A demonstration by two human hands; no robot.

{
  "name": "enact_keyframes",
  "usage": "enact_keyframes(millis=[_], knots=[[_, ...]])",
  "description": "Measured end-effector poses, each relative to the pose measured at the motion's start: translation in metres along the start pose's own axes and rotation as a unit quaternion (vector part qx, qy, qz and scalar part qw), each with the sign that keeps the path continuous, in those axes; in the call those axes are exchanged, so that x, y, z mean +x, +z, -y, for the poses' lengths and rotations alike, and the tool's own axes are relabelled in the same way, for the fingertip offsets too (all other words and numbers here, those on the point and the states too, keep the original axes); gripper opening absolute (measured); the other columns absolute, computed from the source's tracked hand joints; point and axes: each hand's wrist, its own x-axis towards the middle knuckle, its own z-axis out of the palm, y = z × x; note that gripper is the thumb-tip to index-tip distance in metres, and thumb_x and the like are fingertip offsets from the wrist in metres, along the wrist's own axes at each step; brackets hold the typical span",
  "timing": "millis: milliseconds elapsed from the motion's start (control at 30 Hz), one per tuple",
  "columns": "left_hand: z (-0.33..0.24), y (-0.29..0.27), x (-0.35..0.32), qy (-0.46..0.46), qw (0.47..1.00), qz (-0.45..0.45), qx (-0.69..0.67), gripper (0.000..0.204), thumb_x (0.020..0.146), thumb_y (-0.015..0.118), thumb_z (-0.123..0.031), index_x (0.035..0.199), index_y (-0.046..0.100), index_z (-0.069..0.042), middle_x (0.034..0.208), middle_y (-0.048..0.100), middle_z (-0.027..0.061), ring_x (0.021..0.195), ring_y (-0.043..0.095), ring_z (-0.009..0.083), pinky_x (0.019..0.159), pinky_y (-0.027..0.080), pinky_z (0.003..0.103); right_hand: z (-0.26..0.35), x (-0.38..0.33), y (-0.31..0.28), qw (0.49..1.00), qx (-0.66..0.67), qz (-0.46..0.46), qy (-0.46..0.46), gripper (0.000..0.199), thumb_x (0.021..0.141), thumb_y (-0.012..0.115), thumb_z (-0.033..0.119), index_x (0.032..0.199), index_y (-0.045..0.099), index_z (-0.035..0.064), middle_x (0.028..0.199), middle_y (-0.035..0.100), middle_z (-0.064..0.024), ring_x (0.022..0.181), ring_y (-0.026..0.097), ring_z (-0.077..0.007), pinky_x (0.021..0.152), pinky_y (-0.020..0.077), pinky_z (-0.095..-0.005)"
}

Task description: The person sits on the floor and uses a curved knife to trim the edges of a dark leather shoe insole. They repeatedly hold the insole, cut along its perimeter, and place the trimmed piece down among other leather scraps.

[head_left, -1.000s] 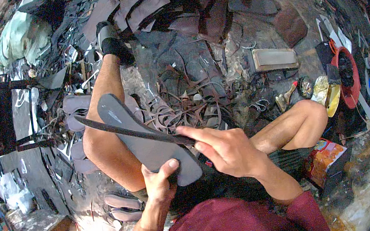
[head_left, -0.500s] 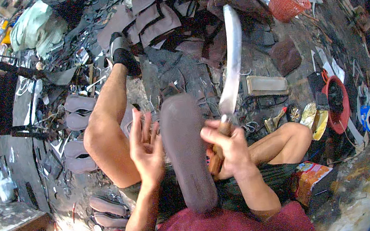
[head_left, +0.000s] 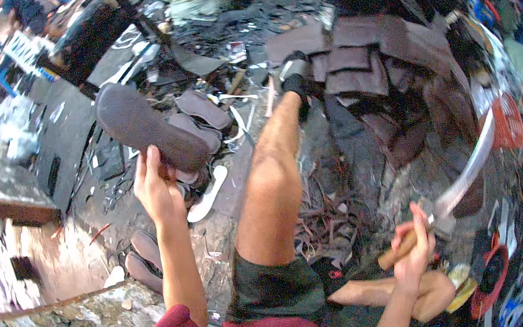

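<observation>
Head view: left hand [head_left: 159,192] outstretched, sole [head_left: 139,117] in fingers [head_left: 152,159]

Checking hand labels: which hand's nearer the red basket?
Right. Right hand, holding the knife, is below-left of the red basket in view; left hand, holding a sole, is farther left.

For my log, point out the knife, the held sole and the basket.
Knife [head_left: 458,190], head view: on the blade.
Held sole [head_left: 147,125], head view: middle of its face.
Basket [head_left: 509,123], head view: on its red wall.
</observation>
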Motion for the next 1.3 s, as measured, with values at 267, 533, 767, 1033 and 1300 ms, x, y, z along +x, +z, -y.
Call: enact_keyframes(millis=[267,533,767,1033,1300], knots=[[0.229,-0.079,0.217,-0.001,0.916,-0.259,0.308,0.049,0.088,0.056,-0.014,0.133,0.051,0.001,0.129,0.057,0.0223,0.115,0.058,0.0357,0.101,0.044,0.045,-0.061,0.008,-0.023,0.982,0.011,-0.145,0.117,0.024,0.092,0.065,0.032,0.108,0.064,0.0135,0.061,0.050,0.0007,0.044,0.048,-0.0117,0.038,0.0400,-0.0262],[0.307,-0.057,0.219,-0.048,0.853,-0.270,0.443,0.072,0.087,0.066,-0.025,0.139,0.037,0.015,0.130,0.055,0.0325,0.121,0.056,0.0411,0.104,0.042,0.040,-0.045,0.074,0.038,0.993,-0.097,-0.065,0.031,0.022,0.092,0.067,0.017,0.111,0.061,0.0087,0.077,0.056,0.0012,0.060,0.054,-0.0099,0.045,0.0423,-0.0246],[0.262,-0.041,0.173,0.073,0.963,-0.144,0.215,0.067,0.091,0.065,-0.012,0.147,0.032,0.006,0.150,0.039,0.0242,0.134,0.045,0.0307,0.111,0.036,0.037,-0.046,0.315,0.150,0.946,-0.238,-0.132,-0.179,0.032,0.087,0.074,0.033,0.089,0.055,0.0071,0.070,0.058,-0.0032,0.046,0.052,-0.0151,0.039,0.0426,-0.0305],[0.008,0.025,-0.049,0.280,0.927,0.159,0.191,0.043,0.093,0.062,-0.013,0.130,0.050,0.005,0.131,0.056,0.0267,0.125,0.055,0.0331,0.107,0.043,0.041,0.040,0.186,0.181,0.996,0.088,0.015,-0.016,0.033,0.073,0.077,0.001,0.098,0.056,0.0054,0.078,0.057,-0.0049,0.055,0.054,-0.0171,0.047,0.0444,-0.0282],[0.071,0.054,-0.162,0.142,0.832,0.521,0.126,0.050,0.086,0.072,-0.019,0.128,0.057,0.004,0.127,0.063,0.0134,0.118,0.057,0.0236,0.104,0.041,0.041,0.113,-0.015,0.056,0.992,0.066,-0.015,0.111,0.027,0.091,0.067,0.038,0.094,0.052,0.0150,0.060,0.045,0.0018,0.042,0.046,-0.0135,0.037,0.0393,-0.0275]])
